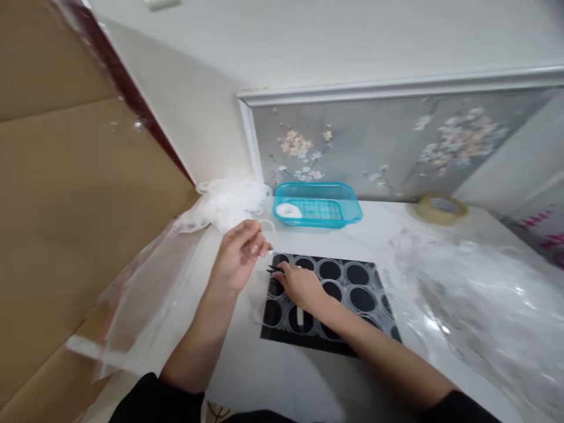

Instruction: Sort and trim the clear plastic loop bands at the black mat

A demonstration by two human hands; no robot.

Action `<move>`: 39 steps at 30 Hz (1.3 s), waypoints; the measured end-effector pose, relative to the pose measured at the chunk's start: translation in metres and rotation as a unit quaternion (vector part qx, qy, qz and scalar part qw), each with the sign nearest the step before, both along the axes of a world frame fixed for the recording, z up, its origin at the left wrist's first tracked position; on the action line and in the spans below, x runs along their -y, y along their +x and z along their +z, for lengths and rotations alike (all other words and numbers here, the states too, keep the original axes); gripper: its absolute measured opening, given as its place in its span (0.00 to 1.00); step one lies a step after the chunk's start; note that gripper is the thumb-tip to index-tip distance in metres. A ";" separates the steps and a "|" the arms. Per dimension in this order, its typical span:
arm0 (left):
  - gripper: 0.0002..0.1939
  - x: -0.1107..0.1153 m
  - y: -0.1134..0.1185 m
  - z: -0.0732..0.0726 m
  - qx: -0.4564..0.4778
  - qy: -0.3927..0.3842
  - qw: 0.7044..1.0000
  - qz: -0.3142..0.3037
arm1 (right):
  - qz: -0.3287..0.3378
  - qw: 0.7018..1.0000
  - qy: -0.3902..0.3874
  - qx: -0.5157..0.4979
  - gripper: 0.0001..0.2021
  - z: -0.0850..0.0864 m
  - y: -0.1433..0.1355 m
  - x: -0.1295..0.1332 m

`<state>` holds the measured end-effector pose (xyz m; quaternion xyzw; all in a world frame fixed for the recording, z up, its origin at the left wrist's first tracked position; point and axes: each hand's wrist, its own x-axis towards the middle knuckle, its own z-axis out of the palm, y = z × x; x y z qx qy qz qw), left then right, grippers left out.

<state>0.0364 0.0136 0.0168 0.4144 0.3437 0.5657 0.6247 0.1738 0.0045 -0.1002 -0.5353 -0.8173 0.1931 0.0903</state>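
Observation:
My left hand (241, 251) is raised above the table left of a black sheet (317, 343), fingers curled with the tips together; what they hold, if anything, I cannot make out. A thin white loop (267, 224) shows just beyond its fingertips. My right hand (304, 285) is over the sheet's left part, closed on a small black tool with two pointed tips (274, 269), which looks like tweezers or snips. The tips point left, toward my left hand. Rows of round clear rings (329, 269) mark the sheet. A short white strip (300, 316) lies near my right wrist.
A blue plastic basket (348, 211) with a white ring-shaped roll (288, 210) stands against the wall. Left of it is a white netted heap (231, 202). A tape roll (440, 210) and crumpled clear plastic (480, 317) are on the right, cardboard (74, 205) on the left.

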 end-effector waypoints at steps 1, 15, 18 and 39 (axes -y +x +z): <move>0.10 -0.002 -0.009 -0.014 -0.068 0.010 0.997 0.033 | 0.040 0.999 0.009 0.021 0.16 -0.009 -0.014 -0.003; 0.13 0.005 -0.110 -0.140 -0.348 0.050 0.885 0.306 | 0.193 0.979 0.062 -0.011 0.17 -0.041 -0.134 -0.078; 0.14 0.004 -0.109 -0.139 -0.359 0.054 0.884 0.293 | 0.169 0.984 0.053 -0.013 0.17 -0.042 -0.150 -0.082; 0.04 0.026 -0.061 -0.127 -0.449 0.269 0.851 0.035 | -0.083 0.988 -0.118 0.051 0.16 -0.004 0.024 0.010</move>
